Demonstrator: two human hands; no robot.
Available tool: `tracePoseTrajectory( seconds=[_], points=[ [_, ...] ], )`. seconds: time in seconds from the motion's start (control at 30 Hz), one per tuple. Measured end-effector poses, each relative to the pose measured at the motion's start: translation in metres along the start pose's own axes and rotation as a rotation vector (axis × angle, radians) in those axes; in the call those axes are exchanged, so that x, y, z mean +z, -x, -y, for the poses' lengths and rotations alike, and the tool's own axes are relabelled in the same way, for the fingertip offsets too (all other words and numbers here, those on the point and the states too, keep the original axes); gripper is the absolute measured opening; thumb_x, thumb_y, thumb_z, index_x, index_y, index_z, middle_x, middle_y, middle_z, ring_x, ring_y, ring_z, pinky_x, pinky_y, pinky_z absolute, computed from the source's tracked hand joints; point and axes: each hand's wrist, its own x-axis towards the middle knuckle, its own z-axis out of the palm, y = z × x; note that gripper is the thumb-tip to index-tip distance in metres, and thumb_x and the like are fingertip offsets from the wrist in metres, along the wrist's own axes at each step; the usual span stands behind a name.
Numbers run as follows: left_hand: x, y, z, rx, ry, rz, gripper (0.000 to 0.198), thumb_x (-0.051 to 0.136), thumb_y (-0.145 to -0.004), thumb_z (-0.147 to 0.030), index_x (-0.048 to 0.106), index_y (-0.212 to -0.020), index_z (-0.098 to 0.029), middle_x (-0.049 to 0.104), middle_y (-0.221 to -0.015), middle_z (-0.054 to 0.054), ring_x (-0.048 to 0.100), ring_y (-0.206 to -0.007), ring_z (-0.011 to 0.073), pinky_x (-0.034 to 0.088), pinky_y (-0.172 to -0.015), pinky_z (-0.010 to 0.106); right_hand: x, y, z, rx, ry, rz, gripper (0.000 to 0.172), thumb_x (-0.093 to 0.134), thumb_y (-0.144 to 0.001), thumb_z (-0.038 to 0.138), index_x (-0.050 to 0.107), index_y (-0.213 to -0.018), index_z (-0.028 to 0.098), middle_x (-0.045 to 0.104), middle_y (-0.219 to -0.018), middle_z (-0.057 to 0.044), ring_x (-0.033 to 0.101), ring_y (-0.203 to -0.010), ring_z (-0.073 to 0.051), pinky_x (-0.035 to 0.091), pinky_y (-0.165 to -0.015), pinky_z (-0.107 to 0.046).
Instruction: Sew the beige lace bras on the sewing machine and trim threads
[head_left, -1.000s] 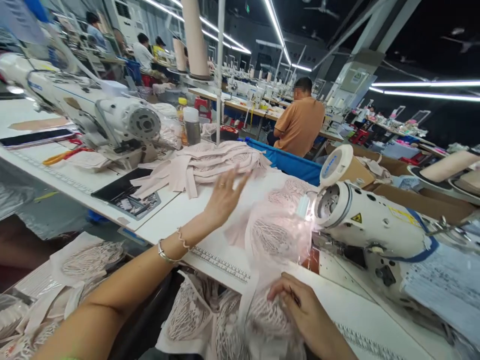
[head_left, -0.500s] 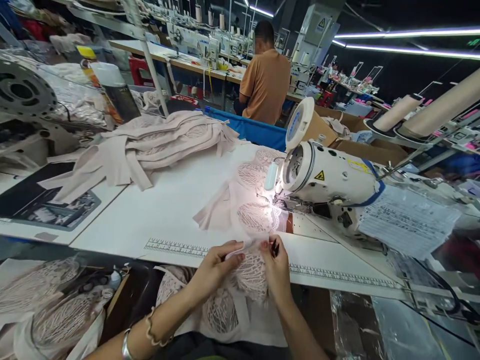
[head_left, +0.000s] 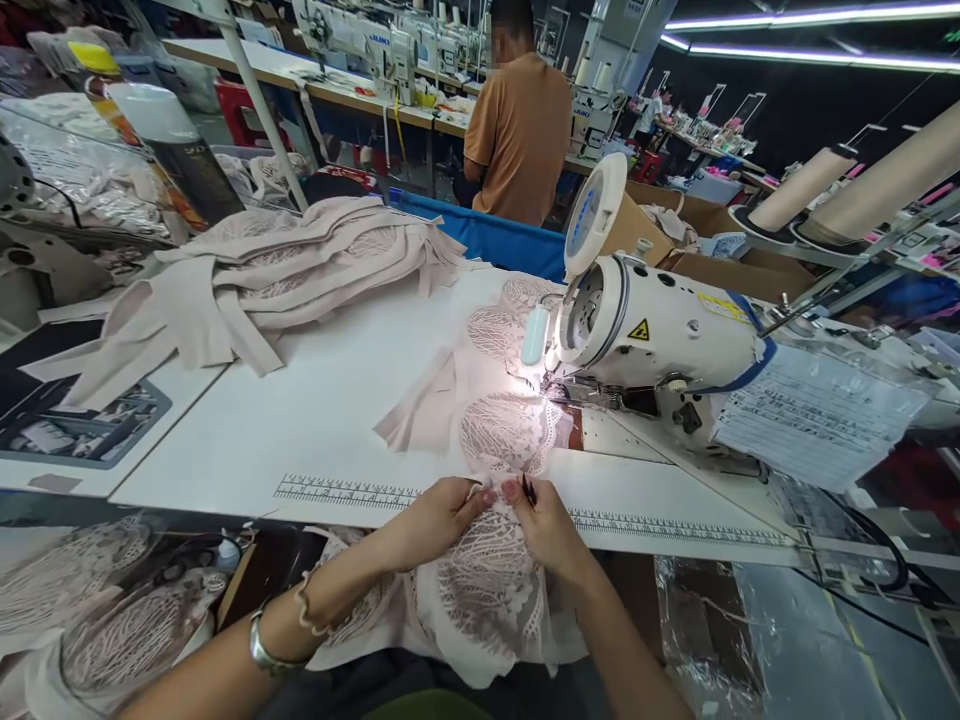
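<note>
Left hand, raised over the bench one second earlier, now joins the right hand; both grips pinch the lace at the bench's front edge, near the machine, apparently steadying it two-handed.

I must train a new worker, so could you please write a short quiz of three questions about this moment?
1. True or false: the left hand rests on the fabric pile.
2. Which arm wears the silver bracelet? A) left B) right
3. Complete: the warning triangle on the sewing machine is ____.

Key: 1. False; it pinches the lace piece beside the right hand. 2. A. 3. yellow.
</note>
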Motion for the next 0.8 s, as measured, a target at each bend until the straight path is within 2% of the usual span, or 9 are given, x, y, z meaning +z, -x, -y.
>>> tracePoseTrajectory(
  seconds=[0.1, 0.17, 0.33, 0.4, 0.5, 0.57, 0.67, 0.73, 0.8],
  points=[
    [-0.004, 0.0, -0.003, 0.041, -0.045, 0.122, 0.054, 0.042, -0.09, -0.067, 0.027, -0.061, -0.024, 0.025, -0.056, -0.005, 0.024, -0.052, 0.0129, 0.023, -0.053, 0.029, -0.011, -0.005, 0.003, -0.032, -0.006, 0.2, 0.056, 0.046, -0.094, 0.066, 0.04, -0.06, 0.023, 0.033, -0.055, 0.006, 0.032, -0.055, -0.011, 0.028, -0.051, -0.025],
    [-0.002, 0.001, -0.005, 0.049, -0.071, 0.143, 0.052, 0.037, -0.093, -0.065, 0.027, -0.061, -0.024, 0.027, -0.054, -0.005, 0.023, -0.05, 0.0129, 0.022, -0.052, 0.03, -0.02, -0.01, 0.004, -0.03, -0.02, 0.295, 0.056, 0.048, -0.094, 0.066, 0.043, -0.059, 0.022, 0.033, -0.055, 0.006, 0.031, -0.054, -0.011, 0.028, -0.049, -0.024],
    [0.01, 0.004, -0.004, -0.01, -0.117, 0.048, 0.055, 0.036, -0.091, -0.066, 0.025, -0.055, -0.026, 0.026, -0.05, -0.004, 0.022, -0.047, 0.0135, 0.021, -0.05, 0.031, -0.028, -0.019, 0.006, -0.067, -0.013, 0.468, 0.053, 0.055, -0.094, 0.061, 0.058, -0.06, 0.021, 0.042, -0.051, 0.006, 0.036, -0.049, -0.011, 0.032, -0.045, -0.023],
    [0.017, 0.006, -0.001, -0.045, -0.091, -0.062, 0.056, 0.036, -0.09, -0.067, 0.025, -0.054, -0.026, 0.029, -0.05, -0.003, 0.027, -0.047, 0.0151, 0.024, -0.051, 0.031, -0.02, -0.019, 0.007, -0.063, 0.065, 0.363, 0.048, 0.053, -0.096, 0.053, 0.057, -0.06, 0.021, 0.045, -0.051, 0.005, 0.037, -0.048, -0.012, 0.032, -0.045, -0.023],
    [0.034, 0.01, 0.002, -0.07, -0.03, -0.278, 0.049, 0.034, -0.09, -0.063, 0.032, -0.058, -0.026, 0.043, -0.054, 0.001, 0.041, -0.054, 0.0199, 0.031, -0.056, 0.032, -0.001, -0.014, 0.005, -0.097, 0.217, -0.048, 0.035, 0.048, -0.094, 0.036, 0.053, -0.063, 0.023, 0.055, -0.057, 0.002, 0.048, -0.054, -0.015, 0.04, -0.053, -0.026],
    [0.046, 0.014, 0.004, -0.085, 0.039, -0.34, 0.046, 0.035, -0.09, -0.061, 0.038, -0.062, -0.026, 0.054, -0.061, 0.005, 0.05, -0.061, 0.023, 0.036, -0.061, 0.034, 0.009, -0.01, 0.002, -0.161, 0.273, -0.243, 0.024, 0.046, -0.09, 0.027, 0.054, -0.069, 0.023, 0.063, -0.069, -0.003, 0.057, -0.066, -0.018, 0.045, -0.065, -0.028],
    [0.056, 0.018, 0.004, -0.108, 0.242, -0.316, 0.048, 0.043, -0.086, -0.068, 0.046, -0.067, -0.024, 0.063, -0.071, 0.007, 0.056, -0.071, 0.0254, 0.043, -0.069, 0.036, 0.012, -0.008, -0.002, -0.164, 0.228, -0.296, 0.021, 0.047, -0.089, 0.029, 0.048, -0.068, 0.024, 0.057, -0.065, -0.001, 0.054, -0.065, -0.018, 0.043, -0.064, -0.028],
    [0.052, 0.018, -0.001, -0.12, 0.473, -0.226, 0.051, 0.05, -0.083, -0.073, 0.051, -0.072, -0.024, 0.064, -0.074, 0.006, 0.058, -0.074, 0.0251, 0.046, -0.071, 0.036, 0.005, -0.009, -0.004, -0.08, 0.085, -0.256, 0.03, 0.048, -0.091, 0.037, 0.039, -0.065, 0.025, 0.043, -0.057, 0.004, 0.044, -0.057, -0.015, 0.038, -0.058, -0.026],
    [0.041, 0.013, -0.006, -0.158, 0.686, -0.149, 0.055, 0.055, -0.078, -0.078, 0.053, -0.076, -0.023, 0.061, -0.069, 0.004, 0.057, -0.067, 0.0221, 0.047, -0.066, 0.034, -0.003, -0.01, -0.005, -0.002, -0.059, -0.16, 0.037, 0.048, -0.091, 0.044, 0.033, -0.063, 0.025, 0.035, -0.055, 0.006, 0.036, -0.054, -0.013, 0.034, -0.054, -0.025]
  ],
)
